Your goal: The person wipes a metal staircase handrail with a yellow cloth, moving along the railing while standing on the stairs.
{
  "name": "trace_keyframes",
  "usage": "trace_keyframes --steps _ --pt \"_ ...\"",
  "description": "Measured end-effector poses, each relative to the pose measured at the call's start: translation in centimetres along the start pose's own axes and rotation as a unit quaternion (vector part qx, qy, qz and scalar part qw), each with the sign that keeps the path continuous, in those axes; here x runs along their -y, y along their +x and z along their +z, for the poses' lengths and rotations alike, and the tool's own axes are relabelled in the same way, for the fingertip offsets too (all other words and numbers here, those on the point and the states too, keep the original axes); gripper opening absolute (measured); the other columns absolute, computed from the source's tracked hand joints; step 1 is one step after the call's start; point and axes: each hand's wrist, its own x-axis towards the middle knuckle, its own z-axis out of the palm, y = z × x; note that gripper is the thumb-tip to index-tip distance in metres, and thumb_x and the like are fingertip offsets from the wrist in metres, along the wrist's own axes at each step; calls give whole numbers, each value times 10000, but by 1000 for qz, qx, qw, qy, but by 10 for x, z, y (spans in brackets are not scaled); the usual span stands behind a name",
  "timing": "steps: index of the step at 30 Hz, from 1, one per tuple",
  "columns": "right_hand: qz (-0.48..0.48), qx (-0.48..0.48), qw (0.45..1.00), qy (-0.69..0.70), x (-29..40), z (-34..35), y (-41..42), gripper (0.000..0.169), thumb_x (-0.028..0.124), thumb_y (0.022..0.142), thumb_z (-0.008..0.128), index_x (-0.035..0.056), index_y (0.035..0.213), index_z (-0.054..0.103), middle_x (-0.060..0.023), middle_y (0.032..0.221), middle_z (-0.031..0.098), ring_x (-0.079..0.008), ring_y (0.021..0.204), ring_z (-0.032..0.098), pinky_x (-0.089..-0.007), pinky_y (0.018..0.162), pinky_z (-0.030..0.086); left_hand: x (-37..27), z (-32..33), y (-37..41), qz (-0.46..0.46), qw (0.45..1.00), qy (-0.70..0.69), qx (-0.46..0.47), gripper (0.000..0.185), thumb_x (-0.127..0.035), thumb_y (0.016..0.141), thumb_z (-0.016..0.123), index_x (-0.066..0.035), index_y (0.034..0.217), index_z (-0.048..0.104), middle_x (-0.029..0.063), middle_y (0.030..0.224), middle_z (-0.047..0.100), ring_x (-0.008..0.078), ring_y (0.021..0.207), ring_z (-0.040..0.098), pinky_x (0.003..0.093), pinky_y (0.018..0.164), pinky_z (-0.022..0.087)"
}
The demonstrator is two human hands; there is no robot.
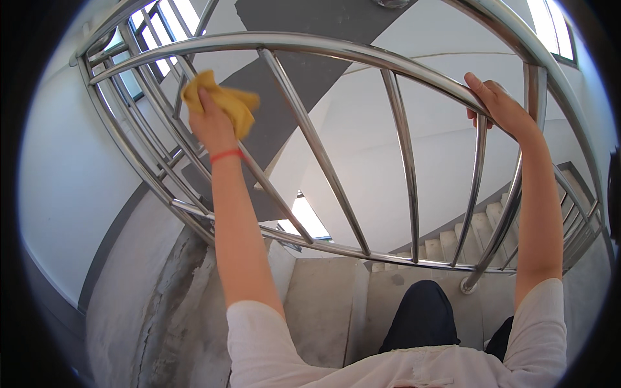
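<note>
My left hand [212,123] holds a yellow cloth [235,104] around the upper part of a slim metal baluster [276,196], just below the rail. The cloth's loose end sticks out to the right and looks blurred. At the right, my right hand [502,104] grips the polished metal rail [320,44] near a thick post [533,92], its thumb over the top. Several balusters [315,140] run from this rail down to a lower bar [335,248]. Fingers of my right hand are partly hidden behind the rail.
Beyond the railing is an open stairwell, with concrete steps [461,240] descending at the right. A higher handrail [514,29] curves past the right side. White walls [63,194] with a grey band stand at the left. My knee [419,315] is close to the lower bar.
</note>
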Motion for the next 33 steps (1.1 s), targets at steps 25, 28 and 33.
trace_keyframes --steps 25,28,33 --pt "-47 -101 987 -112 -7 5 -9 663 525 977 283 23 751 652 -199 736 625 -396 773 597 -465 744 472 -94 149 -86 501 768 322 234 143 -199 822 560 -87 849 645 87 810 653 262 734 645 387 627 509" --pt "-44 -104 988 -108 -6 3 -10 650 522 981 274 59 788 686 -178 717 627 -371 741 605 -460 707 480 -49 70 53 571 692 428 110 280 -341 901 549 -99 960 677 104 832 681 273 757 657 396 681 515" --pt "-216 -309 926 -39 -20 0 -5 331 331 942 474 80 827 656 -123 785 633 -349 746 600 -422 675 475 -106 82 49 274 753 544 251 389 -349 932 476 -21 870 676 172 823 674 329 774 653 438 724 499"
